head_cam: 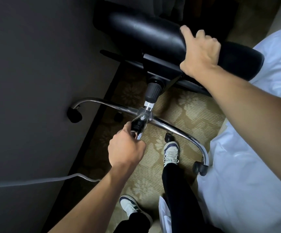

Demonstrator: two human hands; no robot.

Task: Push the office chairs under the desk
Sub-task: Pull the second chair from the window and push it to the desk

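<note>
A black office chair lies tipped on its side, its chrome star base and gas column facing me. My right hand grips the edge of the black padded seat. My left hand grips one chrome base leg near its black caster. The dark desk panel fills the left side; one caster lies against it.
A bed with white bedding borders the right side, touching a caster. A white cable runs across the desk panel. My feet in white and dark sneakers stand on patterned beige carpet between desk and bed.
</note>
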